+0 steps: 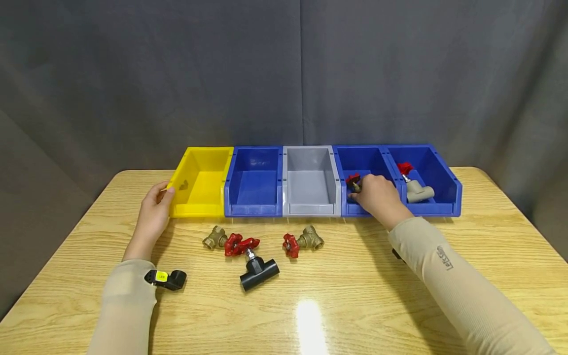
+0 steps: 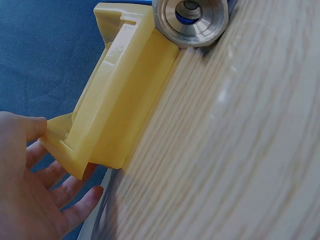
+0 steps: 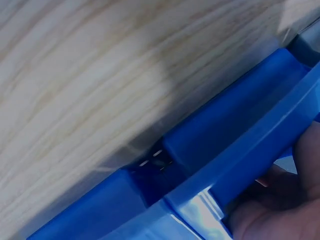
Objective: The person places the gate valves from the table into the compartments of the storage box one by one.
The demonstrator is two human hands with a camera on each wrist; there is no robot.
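My left hand (image 1: 153,214) pinches the front left corner of the yellow bin (image 1: 197,211), thumb on the rim and fingers beneath, as the left wrist view shows. My right hand (image 1: 379,197) reaches into the blue bin (image 1: 355,212) right of the grey one and grips a brass valve with a red handwheel (image 1: 353,178); the hand covers most of its body. In the right wrist view the blue wall hides the valve and the fingertips. On the table lie two brass valves, one left (image 1: 215,238) and one right (image 1: 311,238), and a black tee-shaped valve (image 1: 259,272), all red-wheeled.
Five bins stand joined in a row, including another blue bin (image 1: 253,210) and a grey bin (image 1: 312,210). The rightmost blue bin (image 1: 445,209) holds a grey plastic valve (image 1: 417,191) with a red wheel. A dark curtain (image 1: 284,74) hangs behind the wooden table (image 1: 213,320).
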